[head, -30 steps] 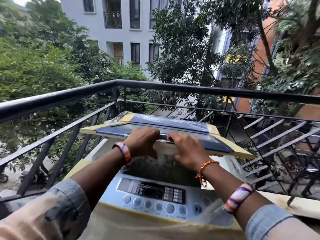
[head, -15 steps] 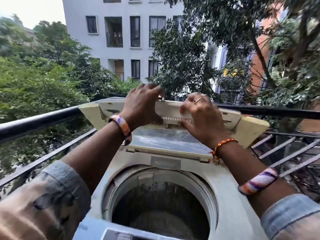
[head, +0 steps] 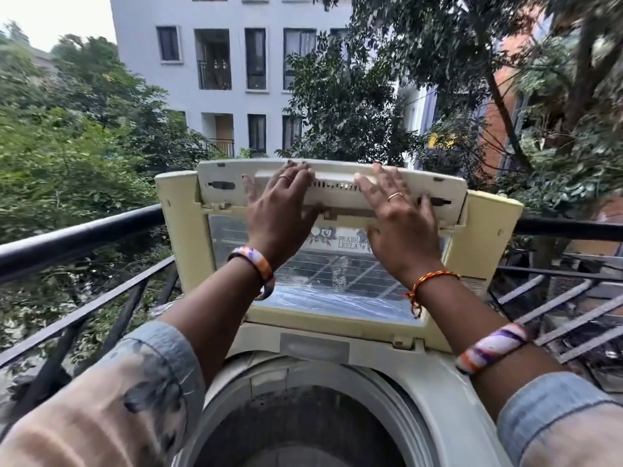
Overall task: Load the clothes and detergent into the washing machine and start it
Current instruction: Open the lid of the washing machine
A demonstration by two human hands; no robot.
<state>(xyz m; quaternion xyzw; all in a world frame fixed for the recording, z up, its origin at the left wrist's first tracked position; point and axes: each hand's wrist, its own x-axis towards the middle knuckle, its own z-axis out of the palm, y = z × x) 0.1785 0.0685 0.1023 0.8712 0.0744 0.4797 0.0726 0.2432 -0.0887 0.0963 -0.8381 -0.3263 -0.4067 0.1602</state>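
A top-loading washing machine (head: pixel 438 392) stands in front of me on a balcony. Its yellowed folding lid (head: pixel 188 237) is raised upright at the back, with a clear window in the middle. The round drum opening (head: pixel 296 429) below is dark; I see no clothes in the part that shows. My left hand (head: pixel 279 210) lies flat with straight fingers against the lid's upper panel. My right hand (head: pixel 397 214) presses the same panel beside it, fingers spread. No clothes or detergent are in view.
A black metal railing (head: pixel 81 237) runs behind and to both sides of the machine. Beyond it are trees and a pale apartment building (head: pixel 219 62). More metal bars (head: pixel 566 305) slope away at the right.
The lid has swung from nearly flat to fully upright. Both hands rose with it and went from gripping its edge to lying flat on it. The drum opening came into view.
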